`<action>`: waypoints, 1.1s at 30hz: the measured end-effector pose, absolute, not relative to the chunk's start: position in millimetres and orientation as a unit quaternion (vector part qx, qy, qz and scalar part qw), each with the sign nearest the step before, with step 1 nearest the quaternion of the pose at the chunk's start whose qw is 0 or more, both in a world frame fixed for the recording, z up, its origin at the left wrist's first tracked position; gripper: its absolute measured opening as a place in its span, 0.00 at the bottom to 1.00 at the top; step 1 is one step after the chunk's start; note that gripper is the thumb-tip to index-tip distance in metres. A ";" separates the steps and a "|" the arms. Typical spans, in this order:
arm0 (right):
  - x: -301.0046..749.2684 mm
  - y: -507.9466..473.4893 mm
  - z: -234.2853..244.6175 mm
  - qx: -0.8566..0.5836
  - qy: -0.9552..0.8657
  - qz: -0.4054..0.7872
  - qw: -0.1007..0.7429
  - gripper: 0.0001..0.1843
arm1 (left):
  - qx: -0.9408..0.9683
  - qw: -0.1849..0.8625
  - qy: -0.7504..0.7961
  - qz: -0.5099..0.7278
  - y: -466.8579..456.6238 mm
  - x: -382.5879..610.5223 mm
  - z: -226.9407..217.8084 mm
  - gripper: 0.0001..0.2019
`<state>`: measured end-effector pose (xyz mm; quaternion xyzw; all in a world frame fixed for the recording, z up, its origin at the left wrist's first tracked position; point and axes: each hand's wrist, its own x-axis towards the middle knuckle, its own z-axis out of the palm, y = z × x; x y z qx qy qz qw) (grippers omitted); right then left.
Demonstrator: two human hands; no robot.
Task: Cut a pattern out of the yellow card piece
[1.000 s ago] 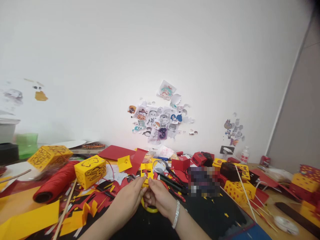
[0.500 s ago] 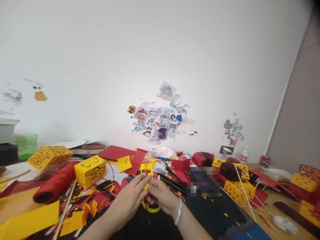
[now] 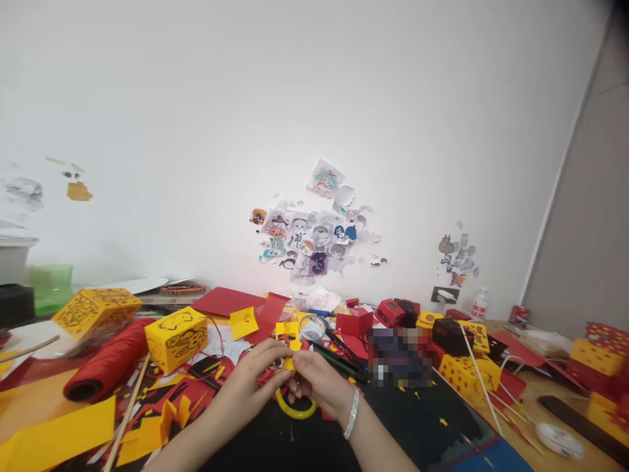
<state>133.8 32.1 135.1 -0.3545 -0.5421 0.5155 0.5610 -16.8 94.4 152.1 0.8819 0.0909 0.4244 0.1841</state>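
Observation:
My left hand (image 3: pixel 253 380) and my right hand (image 3: pixel 324 383) meet low in the middle of the view, over the black mat (image 3: pixel 304 446). Between their fingertips they pinch a small yellow paper piece (image 3: pixel 289 362), mostly covered by the fingers. Under my right hand is a yellow ring (image 3: pixel 297 413); its upper part is hidden, and I cannot tell whether those fingers touch it. A silvery bracelet (image 3: pixel 352 414) circles my right wrist. Just beyond the fingertips lies a cut yellow paper shape (image 3: pixel 287 331).
On the left stand a yellow paper box with black drawings (image 3: pixel 177 337) and a red thread spool (image 3: pixel 108 360), among paper scraps and a thin wooden stick (image 3: pixel 128 410). A spotted yellow box (image 3: pixel 469 375) and a white computer mouse (image 3: pixel 560 440) are on the right.
My left fingers have lifted and spread slightly, and more of the yellow ring shows below the hands. Both hands stay at the yellow piece.

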 end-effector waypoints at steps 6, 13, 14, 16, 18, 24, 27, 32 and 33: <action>131.6 32.0 136.2 -0.330 -0.542 0.522 0.570 0.21 | 0.867 0.226 0.087 0.436 95.6 -15.6 155.1 0.08; 130.6 35.9 132.2 -0.340 -0.544 0.495 0.586 0.24 | 0.871 0.241 0.061 0.424 94.3 -17.7 158.0 0.09; 130.5 36.0 131.7 -0.339 -0.545 0.494 0.587 0.24 | 0.871 0.244 0.061 0.423 94.8 -17.9 157.8 0.09; 130.1 35.5 130.9 -0.339 -0.546 0.493 0.586 0.25 | 0.870 0.250 0.059 0.420 96.3 -18.3 157.0 0.09; 129.5 34.7 130.2 -0.341 -0.545 0.492 0.587 0.25 | 0.869 0.260 0.058 0.417 97.5 -18.3 156.3 0.09; 129.0 34.7 129.5 -0.355 -0.549 0.484 0.582 0.25 | 0.863 0.286 0.070 0.412 94.0 -17.0 159.0 0.08; 129.1 35.0 130.5 -0.353 -0.556 0.484 0.576 0.25 | 0.863 0.290 0.086 0.405 92.8 -16.2 159.9 0.06; 131.0 33.3 137.0 -0.395 -0.578 0.401 0.592 0.25 | 0.832 0.349 0.111 0.417 101.2 -13.1 153.8 0.10; 131.7 32.8 138.9 -0.411 -0.579 0.357 0.607 0.24 | 0.821 0.367 0.118 0.420 103.6 -12.2 152.2 0.10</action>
